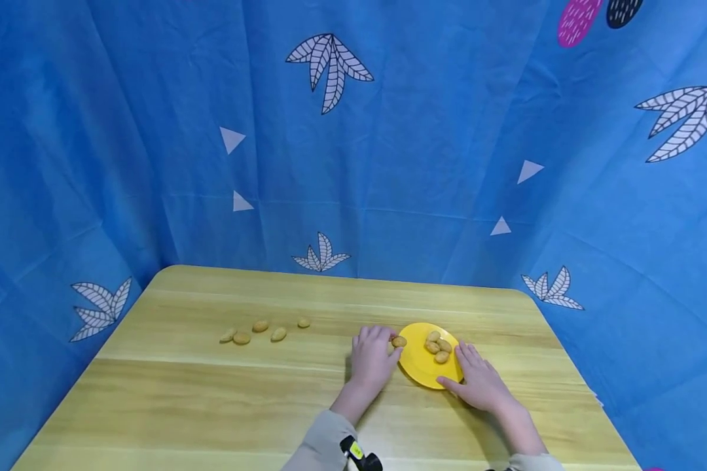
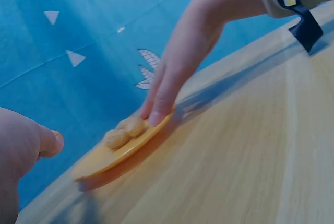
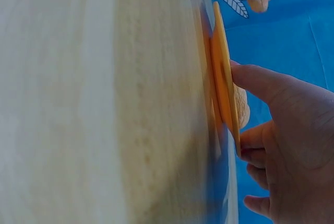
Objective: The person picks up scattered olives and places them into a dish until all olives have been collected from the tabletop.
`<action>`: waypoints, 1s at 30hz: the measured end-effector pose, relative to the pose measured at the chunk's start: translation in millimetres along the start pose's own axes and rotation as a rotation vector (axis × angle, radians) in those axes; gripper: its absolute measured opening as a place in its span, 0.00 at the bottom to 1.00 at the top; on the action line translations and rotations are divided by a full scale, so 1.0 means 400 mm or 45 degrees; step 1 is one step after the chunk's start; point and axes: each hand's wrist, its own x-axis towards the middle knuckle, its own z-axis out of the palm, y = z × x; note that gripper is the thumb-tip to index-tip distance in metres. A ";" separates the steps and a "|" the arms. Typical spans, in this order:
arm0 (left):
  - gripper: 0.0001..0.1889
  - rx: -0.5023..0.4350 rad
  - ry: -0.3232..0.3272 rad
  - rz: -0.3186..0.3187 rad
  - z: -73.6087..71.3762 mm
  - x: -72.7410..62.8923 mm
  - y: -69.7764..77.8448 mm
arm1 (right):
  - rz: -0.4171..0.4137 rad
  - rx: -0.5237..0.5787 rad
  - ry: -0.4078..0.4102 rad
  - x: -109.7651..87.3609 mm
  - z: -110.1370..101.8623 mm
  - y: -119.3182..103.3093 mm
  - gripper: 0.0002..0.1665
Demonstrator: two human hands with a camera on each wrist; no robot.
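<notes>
My left hand (image 1: 372, 358) pinches a tan, oval nut (image 1: 399, 341) between thumb and fingers at the left rim of the yellow plate (image 1: 415, 369). In the right wrist view that pinched nut (image 3: 258, 3) shows above the plate's level. My right hand (image 1: 482, 383) rests its spread thumb and fingers on the plate's right and near rim. Several similar nuts (image 1: 442, 357) lie together on the plate's right half. The left wrist view shows the right fingers at the rim, beside the nuts (image 2: 117, 139).
To the left on the wooden table (image 1: 212, 399), several more nuts (image 1: 260, 326) lie loosely scattered. A blue patterned cloth (image 1: 389, 163) hangs behind the table and along its sides.
</notes>
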 end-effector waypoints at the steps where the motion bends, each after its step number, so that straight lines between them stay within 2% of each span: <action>1: 0.13 0.002 -0.019 0.013 0.004 0.000 0.006 | 0.001 -0.001 0.000 0.000 0.000 0.000 0.55; 7: 0.13 0.007 -0.120 0.086 0.030 0.002 0.038 | 0.011 -0.005 -0.005 -0.003 0.003 -0.003 0.55; 13: 0.12 0.050 -0.187 0.145 0.063 0.004 0.050 | 0.008 0.000 -0.002 -0.003 0.000 -0.009 0.55; 23: 0.11 0.128 -0.208 0.227 0.101 0.009 0.060 | -0.010 -0.015 0.019 0.000 0.002 -0.003 0.54; 30: 0.11 0.210 -0.241 0.234 0.117 0.006 0.070 | -0.011 -0.023 0.013 0.003 0.006 0.001 0.54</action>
